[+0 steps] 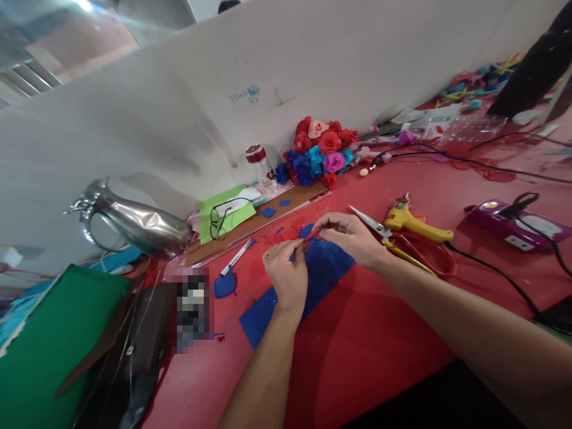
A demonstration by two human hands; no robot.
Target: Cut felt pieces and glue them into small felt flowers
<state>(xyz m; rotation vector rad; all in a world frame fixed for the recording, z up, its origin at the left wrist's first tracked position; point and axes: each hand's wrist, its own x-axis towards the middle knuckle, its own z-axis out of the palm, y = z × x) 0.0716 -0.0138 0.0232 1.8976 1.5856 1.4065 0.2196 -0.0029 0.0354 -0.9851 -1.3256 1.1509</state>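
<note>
Between my two hands is a small red strip (pixel 313 233), thin and rolled-looking; whether it is paper or felt I cannot tell. My left hand (pixel 288 271) pinches its near end, and my right hand (pixel 346 235) pinches the far end. Beneath them lies a blue sheet (pixel 328 268) on the red tabletop. Red and blue scraps are scattered just beyond my fingers. Right of my right hand, scissors (pixel 402 247) with red and yellow handles lie with a yellow glue gun (pixel 415 221) on the table beside them.
A metal jug (pixel 138 220) and a glass bottle (pixel 263 170) stand along the wall. Near them are eyeglasses (pixel 218 220) and a heap of handmade flowers (pixel 328 143). At right sits a purple power strip (pixel 513 225) with black cables. A green sheet (pixel 67 333) is at left.
</note>
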